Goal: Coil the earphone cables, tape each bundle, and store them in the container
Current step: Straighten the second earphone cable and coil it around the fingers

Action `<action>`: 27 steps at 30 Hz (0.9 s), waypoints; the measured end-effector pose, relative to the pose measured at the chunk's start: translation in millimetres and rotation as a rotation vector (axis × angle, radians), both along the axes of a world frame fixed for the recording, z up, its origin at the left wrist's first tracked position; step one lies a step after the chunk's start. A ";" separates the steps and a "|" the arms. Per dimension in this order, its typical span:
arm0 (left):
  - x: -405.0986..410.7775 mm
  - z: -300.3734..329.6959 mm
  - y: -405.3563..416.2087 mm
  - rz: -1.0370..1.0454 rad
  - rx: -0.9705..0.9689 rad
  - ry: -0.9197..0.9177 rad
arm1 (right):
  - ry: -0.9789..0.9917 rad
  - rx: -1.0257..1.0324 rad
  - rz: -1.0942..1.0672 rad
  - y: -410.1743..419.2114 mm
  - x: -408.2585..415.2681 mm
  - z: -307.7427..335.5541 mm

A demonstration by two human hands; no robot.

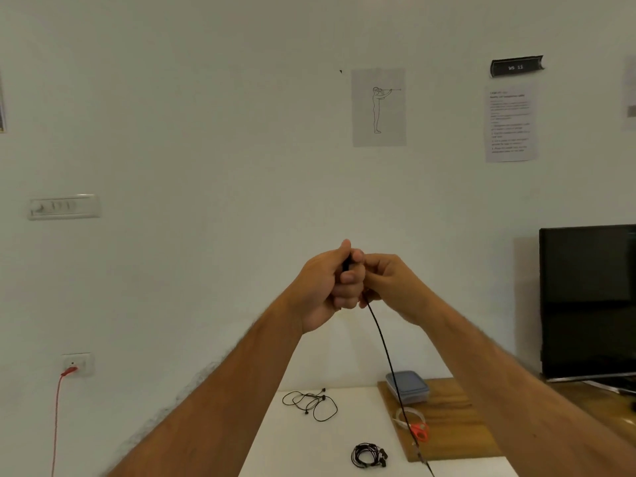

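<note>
Both hands raised together before the white wall: left hand (327, 284) and right hand (385, 282) curled round a thin black earphone cable (389, 366) hanging down past the lidded grey plastic container (407, 387) on the wooden board (457, 418). White bench (303, 449) carries a loose black earphone cable (311, 402), a coiled black earphone bundle (368, 455), clear tape roll (401, 416), orange scissors (420, 432). Black monitor (588, 301) at right.

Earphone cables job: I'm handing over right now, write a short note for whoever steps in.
Hands: left hand and right hand are raised together, both gripping the black cable, whose free end hangs down toward the table.
Things: a loose earphone lies uncoiled on the white table; a coiled bundle sits nearer. The lidded container, tape roll and orange scissors are on the wooden board.
Done: one bundle coiled; tape on it cannot be seen.
Left: finish coiling this cable, tape it, coil the loose earphone, store everything.
</note>
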State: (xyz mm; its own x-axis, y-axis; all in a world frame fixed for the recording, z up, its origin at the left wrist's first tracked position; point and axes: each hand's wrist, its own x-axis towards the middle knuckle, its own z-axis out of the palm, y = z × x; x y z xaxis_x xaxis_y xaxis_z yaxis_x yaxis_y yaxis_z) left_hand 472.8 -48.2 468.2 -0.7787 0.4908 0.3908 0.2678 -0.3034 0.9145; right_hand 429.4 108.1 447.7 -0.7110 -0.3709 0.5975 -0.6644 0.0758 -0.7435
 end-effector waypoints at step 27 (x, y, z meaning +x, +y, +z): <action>-9.3 -25.3 -5.1 0.379 -0.313 0.211 | 0.228 0.264 -0.309 6.2 50.1 26.8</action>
State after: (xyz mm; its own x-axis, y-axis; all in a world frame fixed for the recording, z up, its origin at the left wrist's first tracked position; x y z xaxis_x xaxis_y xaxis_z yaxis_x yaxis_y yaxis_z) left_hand 463.5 -53.3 442.9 -0.8443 0.3088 0.4379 0.4932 0.1284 0.8604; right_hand 479.5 114.3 474.5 -0.6734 -0.3225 0.6652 -0.7252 0.4629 -0.5097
